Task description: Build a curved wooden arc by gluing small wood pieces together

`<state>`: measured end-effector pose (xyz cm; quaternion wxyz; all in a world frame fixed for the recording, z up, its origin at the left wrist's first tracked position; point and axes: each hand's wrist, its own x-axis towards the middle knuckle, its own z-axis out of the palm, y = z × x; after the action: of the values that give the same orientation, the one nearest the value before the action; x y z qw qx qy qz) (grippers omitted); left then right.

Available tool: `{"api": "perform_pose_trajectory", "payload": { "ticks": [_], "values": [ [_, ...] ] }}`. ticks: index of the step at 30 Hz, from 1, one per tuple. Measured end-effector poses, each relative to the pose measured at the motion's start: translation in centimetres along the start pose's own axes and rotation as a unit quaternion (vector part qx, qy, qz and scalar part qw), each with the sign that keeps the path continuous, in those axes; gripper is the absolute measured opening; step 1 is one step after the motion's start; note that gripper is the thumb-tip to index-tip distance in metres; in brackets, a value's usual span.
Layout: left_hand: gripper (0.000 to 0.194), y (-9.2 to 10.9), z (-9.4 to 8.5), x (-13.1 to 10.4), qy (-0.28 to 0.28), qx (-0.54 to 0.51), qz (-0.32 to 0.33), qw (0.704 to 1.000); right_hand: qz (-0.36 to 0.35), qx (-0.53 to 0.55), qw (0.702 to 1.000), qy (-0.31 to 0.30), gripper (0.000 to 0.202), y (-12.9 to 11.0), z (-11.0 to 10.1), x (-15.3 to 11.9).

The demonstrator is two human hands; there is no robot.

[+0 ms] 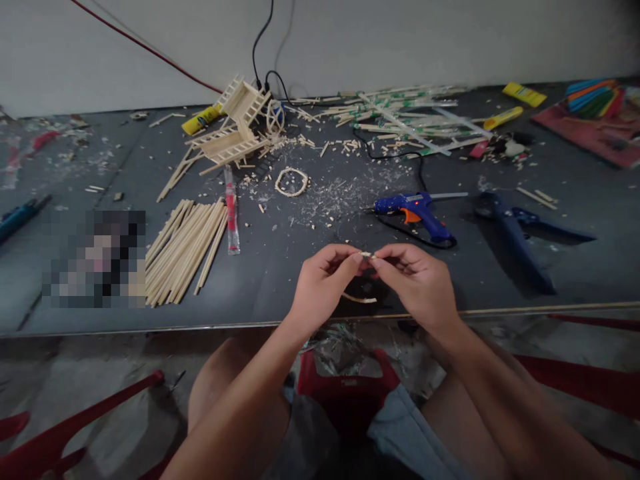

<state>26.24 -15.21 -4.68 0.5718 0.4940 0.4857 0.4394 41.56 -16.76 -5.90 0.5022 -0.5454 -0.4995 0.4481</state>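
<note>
My left hand (327,277) and my right hand (417,277) meet above the front edge of the table. Between their fingertips they pinch a small pale wooden piece (367,255), partly covered by the fingers. Below them shows a curved strip of short wooden bits (360,299); whether it joins the pinched piece is hidden. Beyond the hands lies a ring of short wooden bits (291,182). A blue glue gun (415,210) with an orange trigger rests on its side to the right, a glue stick in its back.
Wooden sticks (187,253) lie bundled at left, beside a blurred-out object (100,257). A small wooden model (233,127) stands at the back near bagged sticks (400,117). Blue-handled cutters (520,233) lie at right. Scraps litter the dark table (270,280). A red stool (345,380) is below.
</note>
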Motion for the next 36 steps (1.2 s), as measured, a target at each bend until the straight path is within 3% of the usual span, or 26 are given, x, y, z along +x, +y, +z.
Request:
{"api": "perform_pose_trajectory", "payload": {
  "ticks": [30, 36],
  "values": [
    [0.012, 0.00, -0.09, -0.05, -0.004, 0.033, 0.013, 0.999, 0.014, -0.013, 1.000, 0.003, 0.016, 0.02, -0.11, -0.06],
    [0.015, -0.63, -0.67, 0.67, 0.054, -0.056, -0.002, 0.997, -0.011, 0.015, 1.000, 0.016, 0.023, 0.00, -0.36, 0.22]
  ]
}}
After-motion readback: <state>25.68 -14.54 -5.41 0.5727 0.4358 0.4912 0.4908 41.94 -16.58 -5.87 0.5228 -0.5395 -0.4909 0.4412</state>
